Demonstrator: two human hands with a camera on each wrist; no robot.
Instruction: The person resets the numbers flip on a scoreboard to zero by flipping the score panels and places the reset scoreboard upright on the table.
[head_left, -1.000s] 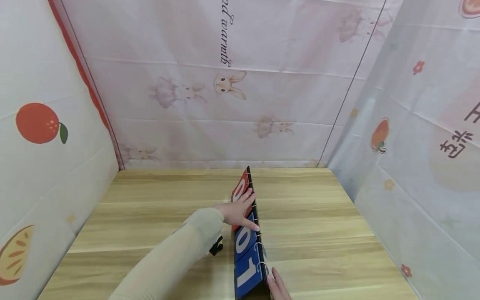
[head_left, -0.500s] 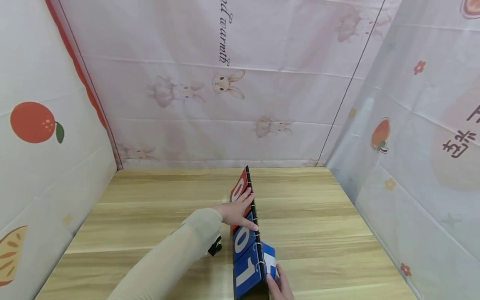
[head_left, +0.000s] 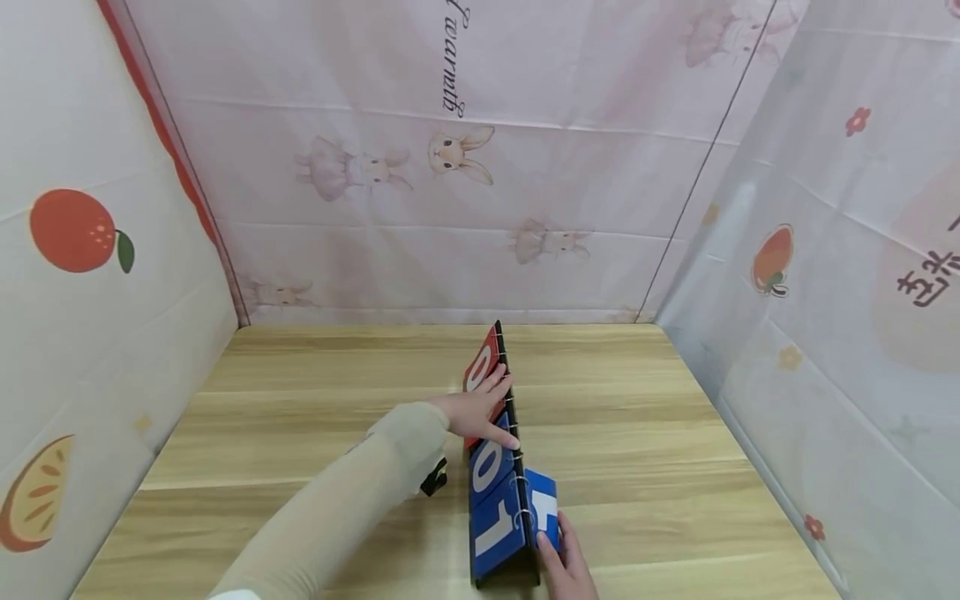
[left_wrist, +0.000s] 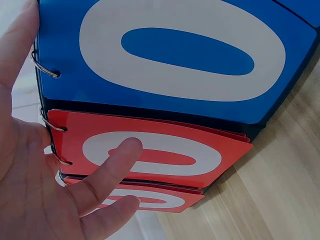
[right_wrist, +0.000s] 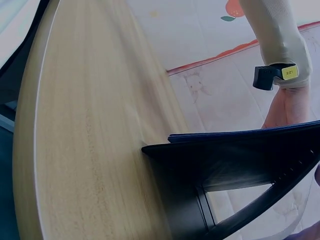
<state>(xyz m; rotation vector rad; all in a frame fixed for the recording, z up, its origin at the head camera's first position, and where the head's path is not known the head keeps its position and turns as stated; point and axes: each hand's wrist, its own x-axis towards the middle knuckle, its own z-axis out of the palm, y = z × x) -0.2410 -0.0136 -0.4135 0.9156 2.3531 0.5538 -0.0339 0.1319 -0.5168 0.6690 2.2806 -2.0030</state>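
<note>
A tent-shaped flip scoreboard [head_left: 506, 575] with a black frame stands lengthwise on the wooden table. Ring-bound number cards hang on its left face: a red 0 card [head_left: 480, 367] at the far end, a blue 0 card [head_left: 487, 467] and a blue 1 card [head_left: 497, 533] nearest. My left hand [head_left: 472, 412] lies across the top edge, fingers spread over the red cards, thumb at the ridge. In the left wrist view its straight fingers overlap a red 0 card [left_wrist: 210, 155]. On the right side, my right hand [head_left: 570, 567] pinches a blue number card [head_left: 542, 492] by its near edge.
The wooden table [head_left: 637, 467] extends to both sides of the scoreboard. Printed cloth [head_left: 360, 250] walls in the back, left and right. A black device [right_wrist: 267, 76] is strapped to the left wrist over the sleeve.
A blue card, barely visible at first, has come out on the scoreboard's right side in my right hand. The left hand keeps its place on the top. The head view has tilted slightly.
</note>
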